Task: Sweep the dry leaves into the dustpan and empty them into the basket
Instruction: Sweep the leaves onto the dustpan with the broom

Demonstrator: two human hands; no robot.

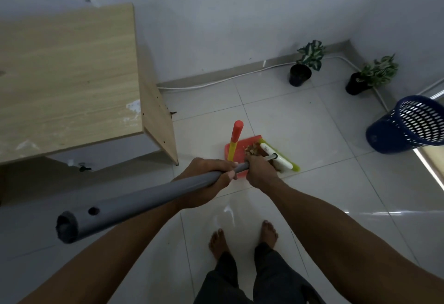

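- Dry leaves sit in a small pile on the red dustpan, on the floor tiles just ahead of both hands.
- Broom head, white with green bristles, lies against the dustpan's right edge, touching the leaf pile.
- Right hand is wrapped round the grey broom pole low down, right above the leaves.
- Left hand is clenched on the same pole just behind it.
- Dustpan's yellow and orange handle stands upright, no hand on it.
- Blue mesh basket sits well to the right, tilted.
- Wooden desk left, two potted plants by the wall.
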